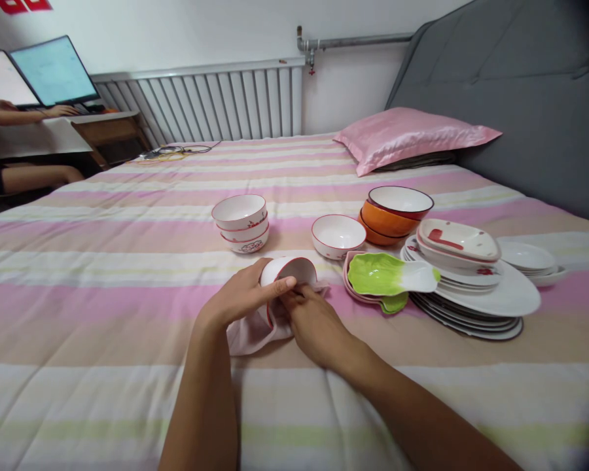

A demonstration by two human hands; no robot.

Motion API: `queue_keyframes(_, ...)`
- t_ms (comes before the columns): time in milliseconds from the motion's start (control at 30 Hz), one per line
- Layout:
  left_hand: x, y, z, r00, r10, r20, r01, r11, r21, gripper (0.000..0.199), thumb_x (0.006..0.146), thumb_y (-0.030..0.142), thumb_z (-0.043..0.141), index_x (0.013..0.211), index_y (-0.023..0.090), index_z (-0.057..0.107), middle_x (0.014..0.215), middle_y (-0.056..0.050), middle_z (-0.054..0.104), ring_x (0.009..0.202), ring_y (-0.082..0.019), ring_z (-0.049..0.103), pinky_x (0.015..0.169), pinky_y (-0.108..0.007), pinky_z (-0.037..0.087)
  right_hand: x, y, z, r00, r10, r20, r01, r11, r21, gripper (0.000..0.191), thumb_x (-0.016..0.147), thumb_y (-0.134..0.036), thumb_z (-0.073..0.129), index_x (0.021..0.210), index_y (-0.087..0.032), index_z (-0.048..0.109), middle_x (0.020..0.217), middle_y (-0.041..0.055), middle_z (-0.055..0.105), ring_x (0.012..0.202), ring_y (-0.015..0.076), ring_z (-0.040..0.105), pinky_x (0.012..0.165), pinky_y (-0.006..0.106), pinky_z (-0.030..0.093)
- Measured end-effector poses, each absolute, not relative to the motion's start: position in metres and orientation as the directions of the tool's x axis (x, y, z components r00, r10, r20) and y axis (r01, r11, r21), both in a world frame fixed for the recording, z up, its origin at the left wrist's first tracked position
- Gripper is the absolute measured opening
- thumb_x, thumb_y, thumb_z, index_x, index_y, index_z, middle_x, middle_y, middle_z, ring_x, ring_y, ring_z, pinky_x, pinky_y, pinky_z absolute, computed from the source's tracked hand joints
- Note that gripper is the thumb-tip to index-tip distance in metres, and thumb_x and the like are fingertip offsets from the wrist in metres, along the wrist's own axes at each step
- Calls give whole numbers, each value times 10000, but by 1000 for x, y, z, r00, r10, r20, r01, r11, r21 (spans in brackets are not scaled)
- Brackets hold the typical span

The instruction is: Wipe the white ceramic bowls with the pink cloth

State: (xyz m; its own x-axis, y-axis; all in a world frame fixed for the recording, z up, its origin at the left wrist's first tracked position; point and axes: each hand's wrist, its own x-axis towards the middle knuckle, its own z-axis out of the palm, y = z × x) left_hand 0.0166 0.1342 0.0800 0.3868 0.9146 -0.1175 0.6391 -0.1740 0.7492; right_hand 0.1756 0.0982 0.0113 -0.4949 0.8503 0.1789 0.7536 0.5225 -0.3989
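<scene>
My left hand [240, 292] grips a white bowl [275, 268] with a red rim, its thumb along the rim. The bowl is tipped on its side, its opening turned right. Inside the opening are the fingers of my right hand [319, 322], partly hidden, pressing a pale pink cloth [255, 332]. The cloth also hangs below the bowl onto the bed. Just beyond stands a stack of white bowls [240, 210] with red rims. A single red-rimmed bowl [338, 234] sits upright to the right.
Right of my hands are green and pink leaf-shaped dishes [375, 273], orange bowls [390, 219], stacked plates [513, 291] and small white dishes [527, 256]. A pink pillow [412, 136] lies by the grey headboard [510, 85]. Cables [177, 152] lie at the far edge. Another person's arm [19, 116] reaches along a desk.
</scene>
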Motion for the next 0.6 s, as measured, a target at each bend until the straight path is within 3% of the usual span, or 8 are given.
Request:
queue_keyframes(400, 17, 134, 81, 394, 912, -112, 619, -173, 766, 581, 779, 601, 524, 1226, 230, 537, 1245, -75, 608, 1125, -299, 561, 945, -429, 461, 174, 95, 23, -603, 782, 161, 634, 592, -498, 414, 846, -3, 370, 1199, -142, 538, 1247, 131, 582, 1093, 211, 535, 945, 361, 425)
queue_keyframes(600, 16, 134, 80, 380, 917, -123, 609, -148, 779, 564, 782, 589, 539, 1231, 248, 534, 1249, -53, 607, 1127, -285, 561, 923, -396, 467, 172, 93, 21, -602, 778, 183, 634, 604, -482, 471, 823, 22, 374, 1256, -122, 492, 1285, 140, 554, 1140, 217, 515, 984, 364, 412)
